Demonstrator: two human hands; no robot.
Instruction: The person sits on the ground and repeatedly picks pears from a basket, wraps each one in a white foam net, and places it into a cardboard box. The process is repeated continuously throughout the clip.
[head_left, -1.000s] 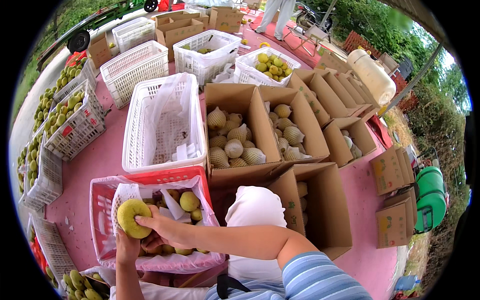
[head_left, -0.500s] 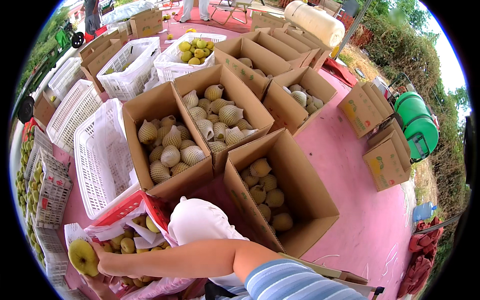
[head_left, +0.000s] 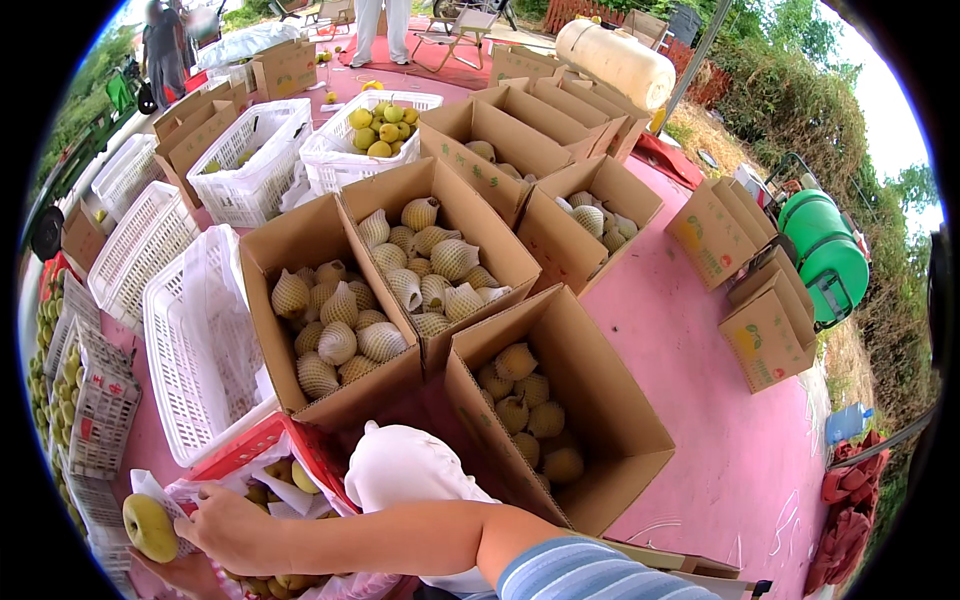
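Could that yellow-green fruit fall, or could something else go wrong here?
Yes, maybe. The fruit sits out past the edge of the red crate, with the right hand only touching its side, so it might slip and bruise on the pink ground. Also, the right arm stretches across the body and over the white bundle, so the sleeve could catch on it.

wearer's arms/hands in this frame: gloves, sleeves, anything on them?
No gloves: both hands are bare. The right hand shows no ring or watch, its forearm bare up to a blue-and-white striped sleeve near the elbow. Only a sliver of the left hand shows at the lower edge; its sleeve isn't visible.
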